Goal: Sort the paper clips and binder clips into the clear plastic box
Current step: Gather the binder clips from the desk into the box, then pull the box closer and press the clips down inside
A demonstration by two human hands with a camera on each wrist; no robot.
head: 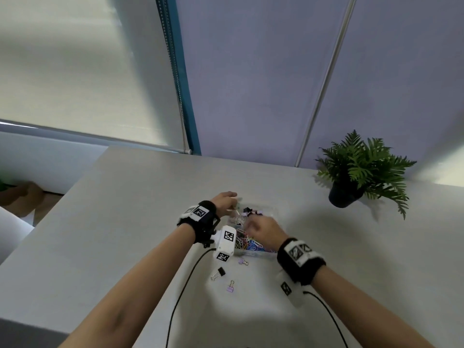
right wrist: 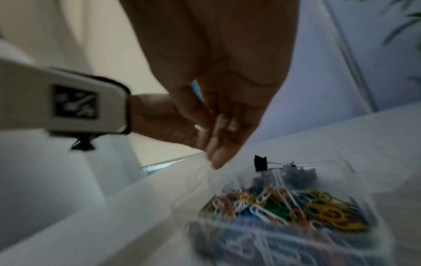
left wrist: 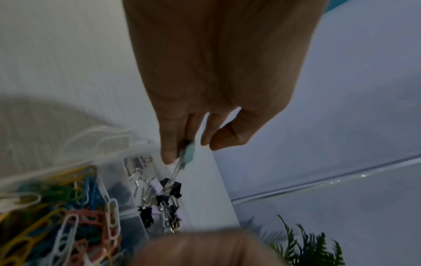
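Observation:
A clear plastic box point(head: 273, 212) sits mid-table. Coloured paper clips point(head: 251, 243) fill its near compartment and binder clips point(head: 247, 211) its far one. My left hand point(head: 232, 202) hovers at the box's far left corner; in the left wrist view this hand point(left wrist: 185, 153) pinches a teal binder clip point(left wrist: 189, 151) above the binder clips point(left wrist: 166, 198). My right hand point(head: 251, 222) hangs over the box's middle. The right wrist view is blurred, with the fingers point(right wrist: 218, 154) bunched and pointing down over the paper clips point(right wrist: 284, 203); nothing shows between them.
Three loose binder clips lie on the table in front of the box: a purple one point(head: 243, 261), a black one point(head: 220, 272) and another purple one point(head: 231, 287). A potted fern point(head: 361, 172) stands at the far right. Wrist cables point(head: 185, 280) trail toward me.

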